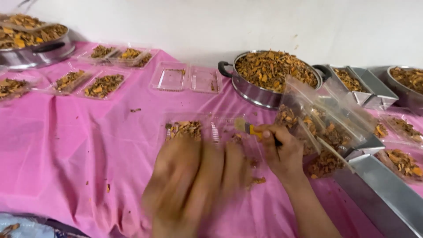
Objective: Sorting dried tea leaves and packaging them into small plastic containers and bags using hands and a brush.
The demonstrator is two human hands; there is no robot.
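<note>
Plainly the tray [200, 131] is the thing in hand: a clear, thin plastic clamshell lying open on the pink cloth [88, 154], toward the near edge of the table and about midway along it. One half holds a small heap of dried orange-brown chips [185, 128]; the other half looks nearly bare. It is judged very light and flexible, apt to buckle or skid on the cloth if pushed, so the rim or a corner is the place to take it, with the filled half kept level. The chips themselves look dry, brittle and loose, easy to spill.

The left hand [194, 180] lies over the tray's near side, badly blurred; its fingers seem spread and flat, but whether it touches the tray cannot be told. The right hand [282, 152], just right of the tray, is closed around a small brush [251, 128] with a yellow handle and pale bristles pointing left over the tray.

Beyond it stands a steel pot [260, 90] heaped with chips, an empty clamshell [185, 78] to its left, and filled trays [103, 84] toward the far left corner. Bags [326, 128] of chips lean at the right edge.
</note>
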